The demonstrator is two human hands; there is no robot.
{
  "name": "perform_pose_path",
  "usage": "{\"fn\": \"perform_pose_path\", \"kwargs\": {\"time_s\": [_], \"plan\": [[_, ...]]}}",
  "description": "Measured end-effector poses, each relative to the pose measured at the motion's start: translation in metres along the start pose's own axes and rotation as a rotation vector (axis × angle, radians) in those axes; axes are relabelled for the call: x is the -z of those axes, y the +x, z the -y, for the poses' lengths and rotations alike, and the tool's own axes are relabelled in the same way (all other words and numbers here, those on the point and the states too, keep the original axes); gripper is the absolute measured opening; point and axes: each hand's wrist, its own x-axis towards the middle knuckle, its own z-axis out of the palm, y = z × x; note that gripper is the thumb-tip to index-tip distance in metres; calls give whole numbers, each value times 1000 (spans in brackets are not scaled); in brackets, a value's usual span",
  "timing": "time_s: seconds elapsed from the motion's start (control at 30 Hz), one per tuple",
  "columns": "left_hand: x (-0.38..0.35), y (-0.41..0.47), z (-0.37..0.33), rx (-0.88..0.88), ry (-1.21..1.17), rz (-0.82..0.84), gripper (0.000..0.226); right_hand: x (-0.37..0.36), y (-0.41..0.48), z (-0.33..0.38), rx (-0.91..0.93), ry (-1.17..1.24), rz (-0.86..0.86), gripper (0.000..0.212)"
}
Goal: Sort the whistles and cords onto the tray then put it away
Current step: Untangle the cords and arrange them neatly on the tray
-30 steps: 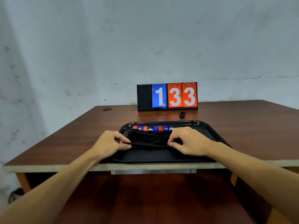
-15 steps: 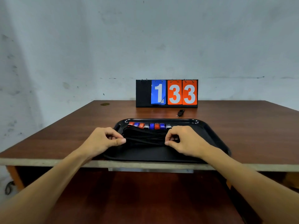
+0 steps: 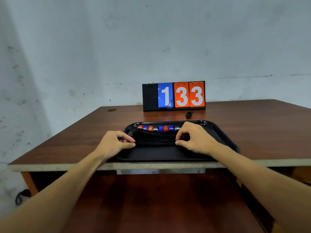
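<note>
Fingers curled on both: left hand (image 3: 116, 143) and right hand (image 3: 195, 138) each pinch one end of the bundled black cords (image 3: 154, 137). The cords lie across the middle of the tray (image 3: 159, 153), which sits at the near edge of the desk (image 3: 84, 132), with a row of red, blue and silver whistles (image 3: 158, 128) along the tray's far rim just behind them. One black whistle (image 3: 188, 114) lies on the desk past the tray's far rim (not on the tray), and the scoreboard (image 3: 174, 96) reading 133 stands at the desk's far edge.

Tray (image 3: 159, 154) near half bare, room for me; whistles (image 3: 158, 128) line far rim; scoreboard (image 3: 173, 96) walls desk (image 3: 80, 135) far edge.
</note>
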Motion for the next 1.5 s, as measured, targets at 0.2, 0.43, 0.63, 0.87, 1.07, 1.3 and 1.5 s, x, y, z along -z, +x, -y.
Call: {"fn": "perform_pose_path", "kwargs": {"time_s": [0.2,0.43,0.63,0.87,1.07,1.3,1.5], "plan": [[3,0,4,2,-61,16,19,14,1,1,-171,110,-325,5],[4,-2,-1,-10,-86,70,34,10,15,-13,-301,72,-278,3],[7,14,5,153,-234,-127,31,13,42,-29,-456,126,-307,11],[-5,68,16,209,-161,-246,14,9,82,-72,-589,87,-219,17],[-19,104,23,239,-85,-222,17,3,114,-99,-537,-80,-170,27],[-20,102,21,205,-44,-174,10,-19,142,-115,-609,-276,68,41],[-20,103,21,195,-14,-162,13,-26,144,-118,-627,-298,-69,29]]}}
